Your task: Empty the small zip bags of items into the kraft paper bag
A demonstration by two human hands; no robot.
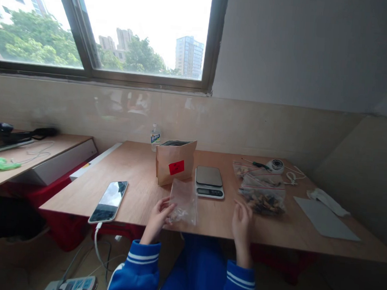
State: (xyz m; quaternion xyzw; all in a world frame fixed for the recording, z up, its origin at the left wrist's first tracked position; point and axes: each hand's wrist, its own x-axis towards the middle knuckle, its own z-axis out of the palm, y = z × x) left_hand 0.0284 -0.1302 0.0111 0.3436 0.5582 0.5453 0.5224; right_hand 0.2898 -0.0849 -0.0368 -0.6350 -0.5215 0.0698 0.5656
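From where I stand, a phone [108, 201] lies at the left of the table [139, 194], its cable running down over the edge. To its right, the left hand [157, 216] pinches the left side of a clear bag between thumb and fingers. A paper bag [175, 159] with a red label stands upright behind.

The clear bag [185, 202] is at the near edge of the table, just left of the scale. Step in hand, by my judgement: positioning this bag with the left hand. Its contents, if any, are not distinguishable.

Next comes the scale [209, 177], with its pan bare. Right of it, the right hand [242, 218] is raised near the table edge, fingertips drawn together; I can't make out whether they grip anything. The next move appears to call for keeping the left pinch steady and bringing the right fingertips across to the clear bag.

Beside the right hand lie filled bags [264, 199] of brown pieces. A grey sheet [328, 222] lies flat at far right.
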